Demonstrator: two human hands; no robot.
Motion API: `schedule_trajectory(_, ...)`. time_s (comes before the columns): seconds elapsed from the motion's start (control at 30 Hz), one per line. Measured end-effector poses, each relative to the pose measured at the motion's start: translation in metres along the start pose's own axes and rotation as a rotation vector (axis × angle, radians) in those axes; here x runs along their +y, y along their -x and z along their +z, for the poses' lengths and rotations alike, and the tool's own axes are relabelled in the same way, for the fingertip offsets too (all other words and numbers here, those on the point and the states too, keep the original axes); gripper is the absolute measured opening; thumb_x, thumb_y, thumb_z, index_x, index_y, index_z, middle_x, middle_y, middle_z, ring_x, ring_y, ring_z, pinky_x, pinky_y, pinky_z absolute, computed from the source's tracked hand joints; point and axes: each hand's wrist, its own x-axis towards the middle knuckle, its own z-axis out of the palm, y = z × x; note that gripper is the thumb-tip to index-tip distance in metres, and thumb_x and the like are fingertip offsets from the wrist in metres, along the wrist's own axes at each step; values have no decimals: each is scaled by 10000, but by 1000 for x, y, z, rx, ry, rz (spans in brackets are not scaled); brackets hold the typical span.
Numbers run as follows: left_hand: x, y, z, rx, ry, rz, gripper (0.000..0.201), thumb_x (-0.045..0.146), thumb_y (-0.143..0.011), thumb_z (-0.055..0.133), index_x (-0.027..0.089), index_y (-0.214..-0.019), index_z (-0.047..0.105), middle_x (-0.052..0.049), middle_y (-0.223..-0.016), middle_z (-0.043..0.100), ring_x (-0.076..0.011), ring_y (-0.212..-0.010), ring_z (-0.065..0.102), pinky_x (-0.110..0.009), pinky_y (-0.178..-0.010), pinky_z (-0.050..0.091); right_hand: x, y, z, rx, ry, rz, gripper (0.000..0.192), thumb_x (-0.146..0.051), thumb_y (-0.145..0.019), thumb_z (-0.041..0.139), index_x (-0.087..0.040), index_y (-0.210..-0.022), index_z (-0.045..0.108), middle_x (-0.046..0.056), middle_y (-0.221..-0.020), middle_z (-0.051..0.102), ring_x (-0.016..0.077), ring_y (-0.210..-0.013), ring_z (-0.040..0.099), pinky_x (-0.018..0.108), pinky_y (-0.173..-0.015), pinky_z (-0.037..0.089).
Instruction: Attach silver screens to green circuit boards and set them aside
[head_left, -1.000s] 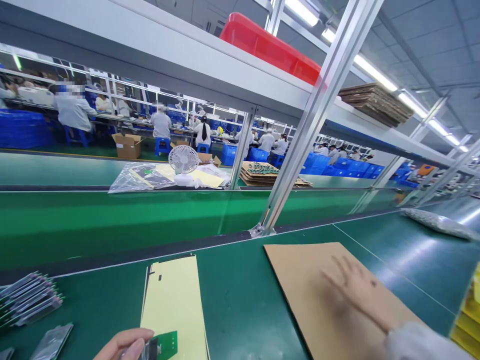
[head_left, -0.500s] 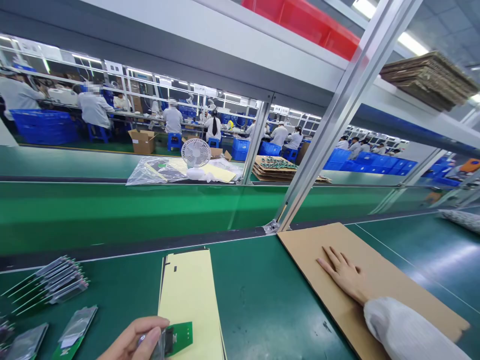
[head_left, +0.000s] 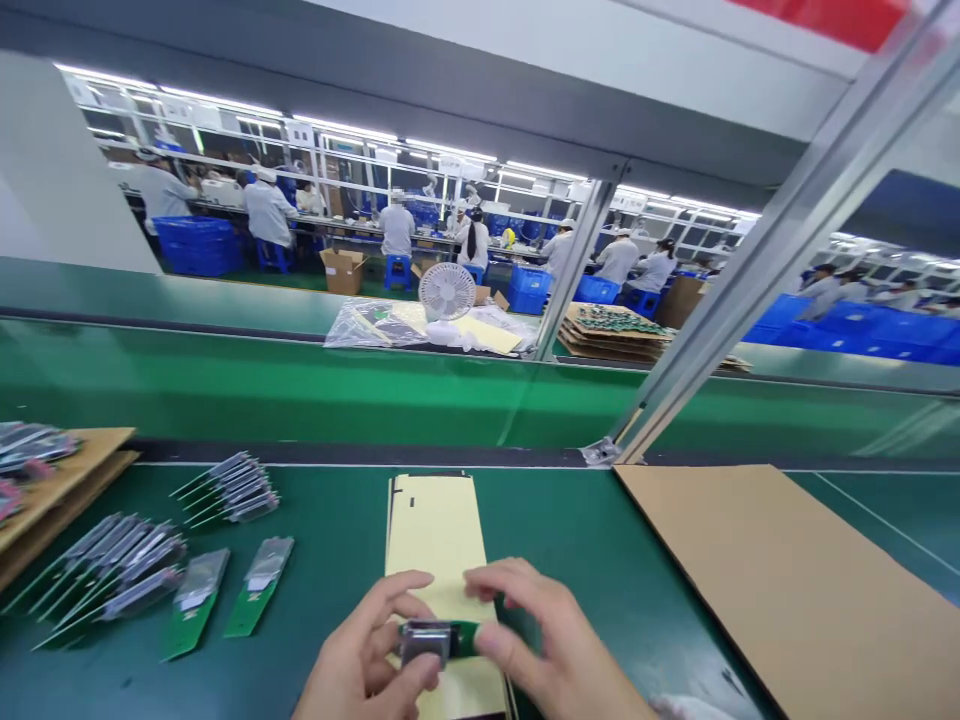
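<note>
Both of my hands hold one small green circuit board (head_left: 439, 640) with a silvery metal part on it, low in the middle of the view. My left hand (head_left: 367, 655) pinches its left end with the metal part. Fingertips of my right hand (head_left: 547, 640) grip its right end. Under the hands lies a stack of pale yellow sheets (head_left: 435, 525) on the green table.
Rows of green boards with silver parts (head_left: 225, 490) lie at the left, two single ones (head_left: 259, 575) nearer me. A cardboard tray (head_left: 67, 470) sits far left, a brown cardboard sheet (head_left: 787, 580) at the right. Beyond a conveyor belt (head_left: 300, 390) stand a small fan (head_left: 446, 295) and seated workers.
My right hand left the cardboard sheet and came over to grip the board that my left hand held. The view turned left and down.
</note>
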Motion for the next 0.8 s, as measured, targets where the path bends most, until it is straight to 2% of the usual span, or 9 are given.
schedule_trajectory(0.07,-2,-1,-1,-15,-35,37,361,280,-589,742,193,-892,567,-9,-751,610,-109,-541,548,-167,-414,387,-9,-6,22,-63,-83,-53,327,-442,-777,585,-176,-959,643,88,-866,650,214,-799,596,336,-712,475)
schedule_trajectory(0.17,-6,-2,-3,-56,-81,41,237,234,-623,691,176,-801,545,-19,-715,635,-90,-503,510,-173,-444,399,-11,-12,33,-79,-38,-44,163,-290,-752,622,-178,-868,648,62,-784,640,194,-719,584,299,-646,459)
schedule_trajectory(0.23,-7,-1,-6,-65,-102,33,247,233,-644,649,180,-857,537,-13,-709,620,-94,-490,513,-198,-478,441,-8,-15,32,-98,-14,-47,114,-262,-759,603,-198,-845,640,38,-762,639,174,-679,577,270,-610,452)
schedule_trajectory(0.3,-3,-2,-12,-27,-189,61,349,230,-669,594,193,-1007,514,-38,-844,608,-116,-548,556,-214,-497,466,-1,-16,28,-92,18,-47,124,-317,-784,563,-224,-822,635,23,-763,645,167,-673,583,257,-602,457)
schedule_trajectory(0.4,11,-4,-34,124,-650,219,325,206,-751,480,206,-1074,516,-75,-1034,546,-143,-641,574,-239,-538,467,21,-22,17,162,182,74,310,-526,-752,484,-245,-744,615,26,-732,657,189,-658,601,284,-603,479)
schedule_trajectory(0.47,22,-8,-54,312,-1129,293,257,223,-830,384,167,-1000,569,-100,-1000,548,-184,-664,565,-288,-580,454,39,-28,5,376,318,212,420,-632,-684,430,-245,-702,591,54,-686,655,230,-622,599,339,-575,478)
schedule_trajectory(0.57,28,-16,-81,543,-1601,283,334,316,-856,372,86,-837,614,-165,-842,550,-324,-799,549,-376,-635,443,62,-36,-16,502,451,346,411,-619,-638,405,-240,-656,562,95,-640,633,301,-627,588,431,-588,442)
schedule_trajectory(0.67,22,-23,-95,566,-1662,285,321,317,-834,400,95,-745,613,-163,-748,544,-356,-773,533,-419,-645,428,72,-39,-32,544,553,415,361,-558,-615,392,-236,-652,551,116,-652,626,345,-683,583,476,-639,408)
schedule_trajectory(0.8,16,-27,-95,510,-1546,334,259,292,-844,377,131,-897,572,-133,-828,584,-323,-828,542,-426,-702,430,77,-37,-36,534,618,447,361,-513,-621,367,-219,-690,564,119,-676,634,338,-708,587,448,-646,398)
